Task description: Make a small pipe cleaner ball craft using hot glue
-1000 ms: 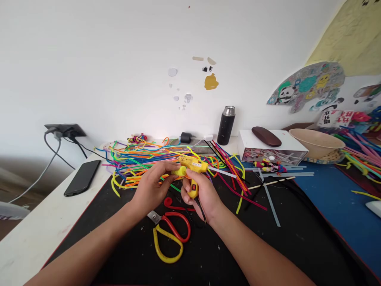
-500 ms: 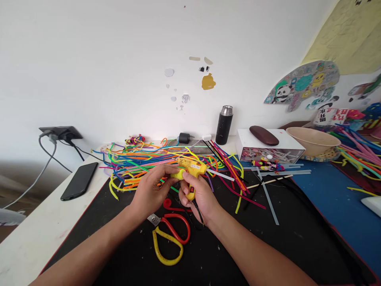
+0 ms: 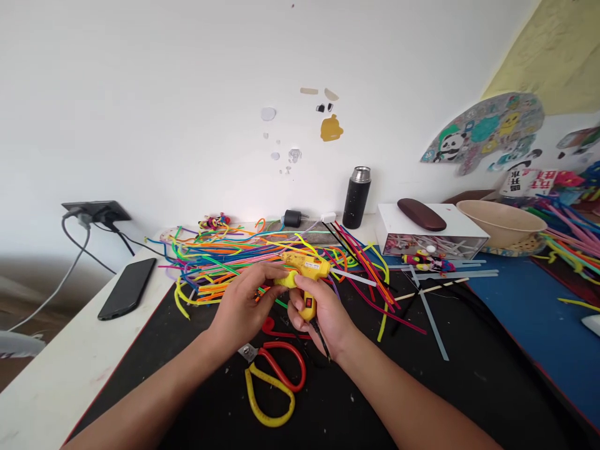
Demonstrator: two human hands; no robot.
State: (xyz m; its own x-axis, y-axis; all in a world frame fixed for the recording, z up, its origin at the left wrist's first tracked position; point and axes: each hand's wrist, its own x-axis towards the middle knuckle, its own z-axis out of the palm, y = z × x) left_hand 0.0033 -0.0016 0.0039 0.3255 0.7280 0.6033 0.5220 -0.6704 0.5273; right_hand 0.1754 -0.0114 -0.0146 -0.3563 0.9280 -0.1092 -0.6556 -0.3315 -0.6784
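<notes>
My right hand (image 3: 323, 312) is wrapped round the handle of a yellow hot glue gun (image 3: 307, 265), whose nozzle points left. A pale glue stick (image 3: 354, 277) juts from the gun's back end. Between the thumb and fingers of my left hand (image 3: 248, 297) is a small coiled yellow pipe cleaner piece (image 3: 287, 281), pinched just below the gun's barrel. My right thumb reaches close to this piece; whether it touches is unclear. Scissors (image 3: 274, 381) with one red and one yellow handle lie below the hands, and a coiled red pipe cleaner (image 3: 269, 325) sits above them.
Loose colourful pipe cleaners (image 3: 210, 262) spread behind my hands. A black thermos (image 3: 357, 197), a white box (image 3: 431, 228) with a brown case on it and a beige basket (image 3: 501, 219) stand along the wall. A phone (image 3: 127, 289) lies left. More glue sticks (image 3: 429, 322) lie right.
The view has shifted slightly, so everything sits a little differently in the picture. Both hands keep their hold on the glue gun and the yellow piece, almost unmoved.
</notes>
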